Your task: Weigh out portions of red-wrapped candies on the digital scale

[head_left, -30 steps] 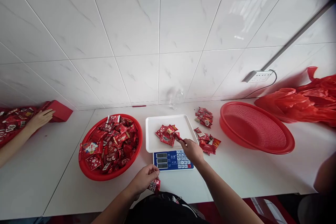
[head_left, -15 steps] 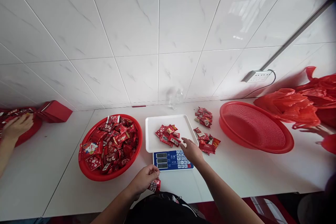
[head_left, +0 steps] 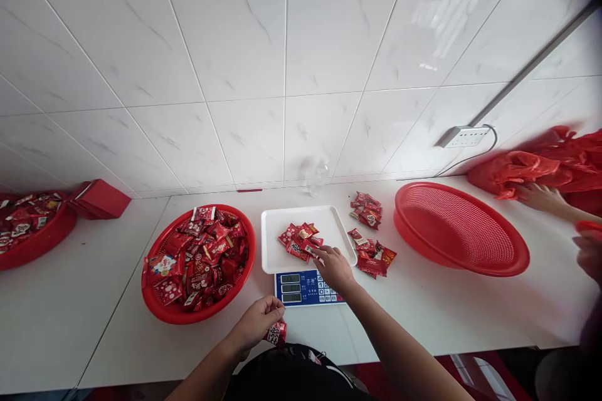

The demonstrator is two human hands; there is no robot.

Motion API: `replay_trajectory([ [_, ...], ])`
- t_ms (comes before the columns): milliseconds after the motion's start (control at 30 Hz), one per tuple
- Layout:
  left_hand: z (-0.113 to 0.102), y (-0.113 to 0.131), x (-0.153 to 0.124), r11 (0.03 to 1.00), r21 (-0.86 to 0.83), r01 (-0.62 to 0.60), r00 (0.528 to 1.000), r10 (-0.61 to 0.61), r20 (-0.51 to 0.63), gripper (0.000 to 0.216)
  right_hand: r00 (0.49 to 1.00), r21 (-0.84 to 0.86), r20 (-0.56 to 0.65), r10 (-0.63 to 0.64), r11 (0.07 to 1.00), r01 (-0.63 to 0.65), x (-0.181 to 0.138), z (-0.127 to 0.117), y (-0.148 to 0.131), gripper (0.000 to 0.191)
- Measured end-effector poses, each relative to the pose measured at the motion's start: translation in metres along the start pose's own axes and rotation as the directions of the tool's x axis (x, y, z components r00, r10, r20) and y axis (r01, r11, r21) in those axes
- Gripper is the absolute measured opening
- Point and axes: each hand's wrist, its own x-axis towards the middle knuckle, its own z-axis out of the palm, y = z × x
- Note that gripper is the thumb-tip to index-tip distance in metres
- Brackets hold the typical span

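Note:
My right hand (head_left: pixel 333 265) reaches over the scale's blue keypad (head_left: pixel 305 287) onto the white weighing tray (head_left: pixel 286 260), its fingertips pinching a red candy packet in the small pile of packets (head_left: pixel 298 240). My left hand (head_left: pixel 258 321) hovers near the table's front edge, closed on a red candy packet (head_left: pixel 277 332). A red basket full of candy packets (head_left: pixel 197 257) stands just left of the scale.
Two loose heaps of packets (head_left: pixel 371 244) lie right of the scale, then an empty red basket (head_left: pixel 458 229). Another person's hands (head_left: pixel 543 197) handle red plastic bags (head_left: pixel 555 166) at far right. A red box (head_left: pixel 96 198) and another candy basket (head_left: pixel 28 229) sit at far left.
My right hand has slid left onto the pile on the tray. The person's hand at far left has gone from view; other hands have appeared at the red bags on the right.

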Motion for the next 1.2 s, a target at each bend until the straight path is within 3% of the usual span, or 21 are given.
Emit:
replay_trajectory([
  [133,-0.002,-0.001,-0.001,0.999,-0.044,0.006,1.0,-0.007,-0.01,0.03,0.999,0.086,-0.046,-0.019,0.996,0.023,-0.004,-0.003,-0.004,0.035],
  [233,-0.002,0.001,-0.002,0.993,-0.118,0.007,1.0,-0.008,-0.006,0.029,0.998,0.244,-0.034,-0.052,0.968,0.058,-0.015,-0.001,-0.011,0.032],
  [367,0.002,0.004,-0.003,0.982,-0.186,-0.029,1.0,0.027,-0.014,0.038,0.981,0.507,0.149,-0.122,0.861,0.03,-0.04,0.006,-0.026,0.033],
  [533,0.01,0.01,-0.007,0.976,-0.189,-0.105,0.991,0.118,0.06,0.033,0.859,0.747,0.393,-0.329,0.659,-0.09,-0.072,0.017,-0.044,0.041],
  [667,0.016,0.014,-0.009,0.977,-0.128,-0.172,0.979,0.184,0.088,0.026,0.832,0.78,0.457,-0.314,0.591,-0.205,-0.081,0.018,-0.045,0.049],
  [833,0.02,0.014,-0.01,0.964,-0.186,-0.189,0.97,0.212,0.116,0.028,0.819,0.797,0.455,-0.348,0.57,-0.201,-0.084,0.012,-0.04,0.05],
  [933,0.019,0.014,-0.012,0.966,-0.226,-0.125,0.979,0.158,0.132,0.032,0.842,0.827,0.411,-0.35,0.532,-0.182,-0.085,0.01,-0.041,0.051],
  [1100,0.02,0.014,-0.015,0.99,-0.141,0.001,0.995,0.013,0.099,0.037,0.871,0.85,0.362,-0.331,0.501,-0.163,-0.087,0.008,-0.043,0.05],
  [1200,0.021,0.011,-0.014,0.994,-0.106,0.015,0.995,-0.004,0.098,0.044,0.872,0.854,0.356,-0.335,0.495,-0.159,-0.088,0.008,-0.042,0.05],
])
